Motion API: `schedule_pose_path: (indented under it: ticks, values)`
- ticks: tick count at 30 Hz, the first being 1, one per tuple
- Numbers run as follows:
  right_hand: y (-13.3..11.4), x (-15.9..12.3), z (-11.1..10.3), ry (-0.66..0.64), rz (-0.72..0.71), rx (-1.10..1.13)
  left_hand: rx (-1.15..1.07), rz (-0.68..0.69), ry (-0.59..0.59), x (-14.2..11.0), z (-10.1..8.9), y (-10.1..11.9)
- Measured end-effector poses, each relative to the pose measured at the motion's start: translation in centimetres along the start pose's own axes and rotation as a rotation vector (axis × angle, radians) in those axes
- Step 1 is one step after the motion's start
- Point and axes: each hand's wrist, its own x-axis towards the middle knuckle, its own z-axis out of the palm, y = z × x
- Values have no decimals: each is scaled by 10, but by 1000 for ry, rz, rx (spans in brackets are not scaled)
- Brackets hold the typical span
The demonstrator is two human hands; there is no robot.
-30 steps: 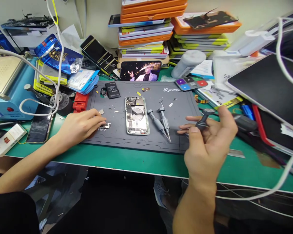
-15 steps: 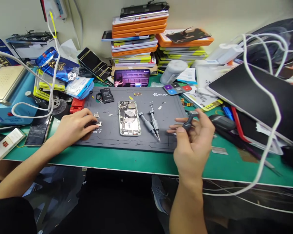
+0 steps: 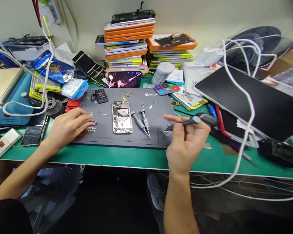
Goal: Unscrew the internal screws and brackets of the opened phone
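Note:
In the head view my right hand (image 3: 185, 146) is closed around a dark screwdriver (image 3: 190, 121), whose thin tip points left over the mat's right side. My left hand (image 3: 67, 126) rests at the mat's left edge, fingers loosely stretched out beside a small metal part (image 3: 95, 123). Between my hands lies an opened phone (image 3: 122, 117) with its inner parts showing. Right of it, two grey screwdrivers (image 3: 141, 124) lie with their tips close together. A black battery (image 3: 101, 96) lies at the mat's upper left. All these lie on a dark grey work mat (image 3: 141, 141).
Behind the mat, a phone with a lit screen (image 3: 124, 79) leans below stacked orange boxes (image 3: 129, 31). A white cable (image 3: 245, 156) loops down past the table edge at right, near a dark flat panel (image 3: 249, 100). A blue machine (image 3: 9, 104) stands at left.
The screwdriver in my right hand has swung from upright to nearly level, its tip now pointing left. My left hand has stayed at the same place on the mat. The view has shifted slightly right.

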Motion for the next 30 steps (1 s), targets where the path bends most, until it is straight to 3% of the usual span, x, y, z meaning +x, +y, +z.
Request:
schedule_pose_path:
  ticks: [4,9,16,23,30]
  values:
    - [-1,-2,-1,-62,22,-36,-100,-33,31,-6,4,46]
    - [-6,-3,-2,-57,32,-137,-152,-132,0,-2,27,90]
    - [-10,-3,-5,-68,-2,-230,-174,-251,2,4,44,91]
    - [-8,-3,-7,-59,-86,-340,-187,-249,48,1,51,95]
    - [-11,-4,-7,-68,-47,-321,-58,-178,53,4,53,97]
